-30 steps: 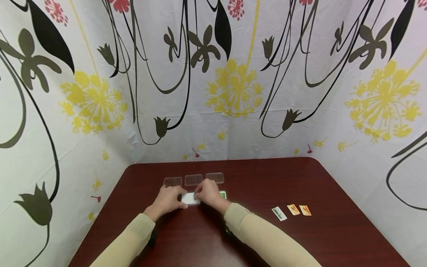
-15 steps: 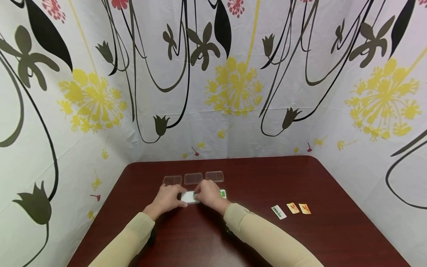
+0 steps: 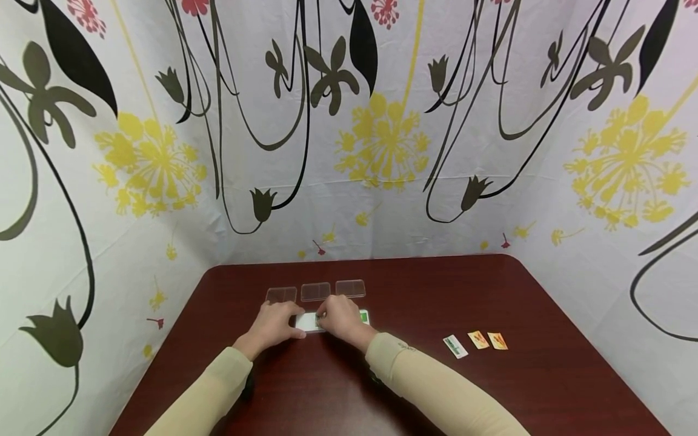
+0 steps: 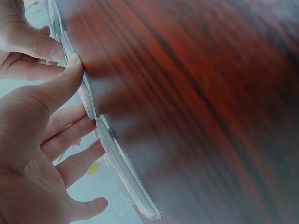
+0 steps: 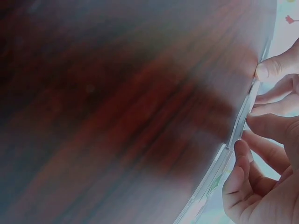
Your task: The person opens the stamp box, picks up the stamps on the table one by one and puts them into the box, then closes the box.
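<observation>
In the head view my left hand (image 3: 272,322) grips the left part of a flat, thin case with a white face (image 3: 308,322), thumb on its near edge and fingers on its far edge. My right hand (image 3: 342,316) bends over the case, thumb and fingers pinching a small card (image 3: 320,315), mostly hidden, at its surface. Right of that hand shows the end of a second flat case with a green patch (image 3: 364,315). From the left wrist, the case edge (image 4: 86,95) lies under my thumb; the right wrist view has both hands at the same edge (image 5: 240,122).
Three clear plastic cases (image 3: 315,292) lie in a row behind the hands. To the right are a white card with green print (image 3: 455,346) and two orange-yellow cards (image 3: 478,340) (image 3: 497,341). A patterned curtain (image 3: 382,224) borders the dark red table (image 3: 414,290).
Both hands stay nearly in place. The right fingertips shift slightly over the white face, and the small card between them shows at a different tilt.
</observation>
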`<action>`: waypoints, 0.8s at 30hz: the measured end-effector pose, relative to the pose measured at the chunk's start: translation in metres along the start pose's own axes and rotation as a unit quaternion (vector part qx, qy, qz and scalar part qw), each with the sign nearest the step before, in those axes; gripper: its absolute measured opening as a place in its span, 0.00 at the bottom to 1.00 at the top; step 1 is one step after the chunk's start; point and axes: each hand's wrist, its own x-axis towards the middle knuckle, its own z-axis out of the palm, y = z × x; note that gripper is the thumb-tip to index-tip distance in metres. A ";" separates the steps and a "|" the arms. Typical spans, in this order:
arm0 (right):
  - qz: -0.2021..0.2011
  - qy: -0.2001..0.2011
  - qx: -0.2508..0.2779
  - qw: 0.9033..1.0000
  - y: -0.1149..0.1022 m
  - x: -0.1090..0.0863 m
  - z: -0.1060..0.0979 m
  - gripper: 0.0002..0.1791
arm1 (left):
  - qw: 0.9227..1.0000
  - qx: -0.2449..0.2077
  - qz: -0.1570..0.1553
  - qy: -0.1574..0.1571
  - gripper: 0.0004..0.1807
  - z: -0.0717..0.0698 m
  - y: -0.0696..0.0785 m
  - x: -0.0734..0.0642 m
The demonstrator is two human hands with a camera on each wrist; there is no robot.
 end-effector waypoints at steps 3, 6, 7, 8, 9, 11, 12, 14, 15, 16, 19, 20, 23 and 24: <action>-0.005 0.004 0.000 1.000 0.000 0.001 0.001 0.06 | 1.000 -0.001 0.000 -0.001 0.28 0.000 -0.001 0.000; -0.008 0.006 0.003 1.000 0.000 0.001 0.002 0.06 | 1.000 0.001 0.001 0.000 0.28 0.001 -0.002 0.001; -0.008 0.005 0.006 1.000 0.000 0.000 0.002 0.06 | 1.000 0.001 0.000 0.000 0.28 0.002 -0.002 0.001; -0.010 0.005 0.009 1.000 0.000 0.000 0.002 0.05 | 1.000 0.002 0.001 0.000 0.28 0.002 -0.002 0.000; -0.011 0.004 0.011 1.000 0.000 0.000 0.002 0.05 | 1.000 0.002 0.001 0.001 0.29 0.002 -0.002 0.000; -0.011 0.002 0.012 1.000 0.000 0.000 0.001 0.05 | 1.000 0.003 0.001 0.003 0.28 0.003 -0.002 0.000; -0.012 0.004 0.011 1.000 0.000 0.000 0.000 0.05 | 1.000 0.003 0.002 0.004 0.28 0.003 -0.002 0.000; -0.013 0.007 0.010 1.000 0.000 0.000 -0.003 0.05 | 1.000 0.002 0.003 0.005 0.28 0.003 -0.001 0.000; -0.013 0.011 0.007 1.000 0.000 0.000 -0.005 0.06 | 1.000 0.001 0.004 0.006 0.28 0.004 -0.001 0.000; -0.015 0.014 0.005 1.000 0.000 0.000 -0.008 0.06 | 1.000 0.002 0.004 0.006 0.28 0.004 -0.001 0.000; -0.019 0.023 -0.005 1.000 0.001 0.002 -0.016 0.07 | 1.000 0.001 0.003 0.007 0.29 0.003 -0.001 0.000; -0.021 0.025 -0.009 0.999 0.001 0.003 -0.019 0.07 | 1.000 0.000 0.004 0.008 0.29 0.003 -0.001 0.000; -0.031 0.021 -0.018 0.999 0.003 0.003 -0.029 0.07 | 1.000 0.001 0.000 0.011 0.29 0.003 -0.003 0.000; -0.035 0.017 -0.020 0.999 0.003 0.003 -0.032 0.08 | 1.000 0.001 -0.001 0.013 0.29 0.003 -0.004 0.001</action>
